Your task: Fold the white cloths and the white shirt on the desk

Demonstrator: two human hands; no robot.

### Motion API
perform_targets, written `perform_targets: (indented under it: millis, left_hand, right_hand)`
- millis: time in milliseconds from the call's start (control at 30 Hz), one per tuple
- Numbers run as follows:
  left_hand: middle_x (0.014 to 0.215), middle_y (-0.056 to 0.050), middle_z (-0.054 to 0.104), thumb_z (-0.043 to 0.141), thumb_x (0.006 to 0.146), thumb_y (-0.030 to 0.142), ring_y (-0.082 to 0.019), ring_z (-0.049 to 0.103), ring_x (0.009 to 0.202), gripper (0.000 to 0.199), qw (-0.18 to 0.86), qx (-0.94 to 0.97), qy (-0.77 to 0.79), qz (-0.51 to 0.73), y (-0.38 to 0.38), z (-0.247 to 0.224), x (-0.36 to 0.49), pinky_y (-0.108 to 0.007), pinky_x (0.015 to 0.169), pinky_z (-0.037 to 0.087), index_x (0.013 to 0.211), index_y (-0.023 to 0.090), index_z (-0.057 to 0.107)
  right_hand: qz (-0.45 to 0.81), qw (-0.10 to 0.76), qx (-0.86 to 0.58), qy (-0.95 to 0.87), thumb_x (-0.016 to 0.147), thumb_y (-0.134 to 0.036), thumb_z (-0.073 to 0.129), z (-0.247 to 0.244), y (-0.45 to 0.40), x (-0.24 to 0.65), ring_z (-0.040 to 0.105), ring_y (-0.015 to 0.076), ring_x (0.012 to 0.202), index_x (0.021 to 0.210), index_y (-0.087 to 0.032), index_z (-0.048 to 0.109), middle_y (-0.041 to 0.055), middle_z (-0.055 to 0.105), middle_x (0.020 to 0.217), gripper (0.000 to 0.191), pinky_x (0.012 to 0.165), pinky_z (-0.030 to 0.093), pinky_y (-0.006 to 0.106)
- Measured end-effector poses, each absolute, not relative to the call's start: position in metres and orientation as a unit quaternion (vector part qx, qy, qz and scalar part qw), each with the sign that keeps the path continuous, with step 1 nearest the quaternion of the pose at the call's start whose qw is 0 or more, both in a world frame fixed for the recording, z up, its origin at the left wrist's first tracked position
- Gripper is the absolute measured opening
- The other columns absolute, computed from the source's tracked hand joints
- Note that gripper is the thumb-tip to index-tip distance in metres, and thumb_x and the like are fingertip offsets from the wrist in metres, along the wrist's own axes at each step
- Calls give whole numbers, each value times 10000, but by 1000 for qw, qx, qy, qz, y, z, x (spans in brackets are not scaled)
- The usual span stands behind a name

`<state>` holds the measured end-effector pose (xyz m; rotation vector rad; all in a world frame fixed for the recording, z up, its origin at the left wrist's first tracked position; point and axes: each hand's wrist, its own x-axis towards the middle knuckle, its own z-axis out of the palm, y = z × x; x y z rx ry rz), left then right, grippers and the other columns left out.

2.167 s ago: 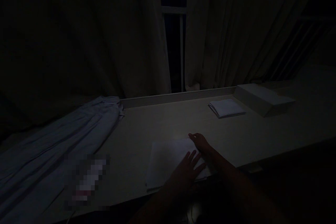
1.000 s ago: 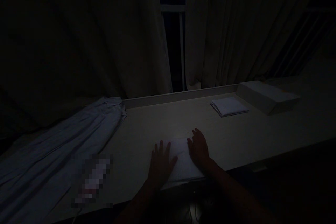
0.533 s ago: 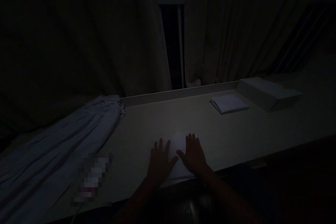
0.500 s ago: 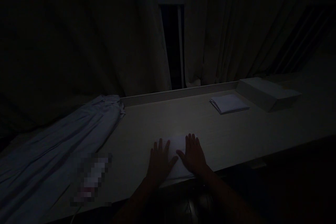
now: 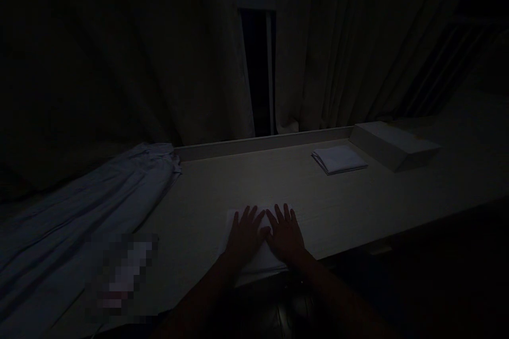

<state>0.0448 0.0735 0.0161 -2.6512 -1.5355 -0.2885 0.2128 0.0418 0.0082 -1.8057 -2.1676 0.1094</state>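
A folded white cloth [image 5: 260, 263] lies flat at the front edge of the table, dim in the low light. My left hand [image 5: 245, 233] rests palm down on its left part, fingers spread. On its right part my right hand [image 5: 285, 234] lies flat too, fingers apart. The two thumbs meet near the middle of the cloth. Parts of the cloth are hidden under both hands and forearms.
A second folded white cloth [image 5: 340, 159] lies at the back right, beside a pale box [image 5: 392, 145]. Loose pale fabric [image 5: 99, 204] is heaped along the left of the table [image 5: 222, 180]. A blurred-out object [image 5: 125, 273] lies at the front left. Dark curtains [image 5: 191, 63] hang behind.
My hands have come closer together on the cloth, thumbs now touching. The cloth's left side shows more beside my left hand. The whole view has shifted slightly.
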Motion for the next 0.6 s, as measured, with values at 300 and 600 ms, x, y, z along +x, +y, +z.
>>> perform_targets:
  millis: [300,600]
  left_hand:
    - [1581,-41,267,387,894,632,-346,147,1464,635,58,-823,-550,-130,72,-6,19,-569,1157,156,1454,333,390]
    - [1588,-164,199,386,863,688,-357,207,1446,797,26,-793,-596,-125,75,-18,-15,-490,1119,286,1510,236,271]
  right_hand:
    - [36,182,-602,-776,947,-628,289,10,53,210,56,294,1470,1487,-282,350,32,247,1572,645,1175,45,539]
    - [35,185,-593,-783,938,-654,293,13,60,205,94,293,1467,1469,-287,387,31,282,1559,652,1175,84,525]
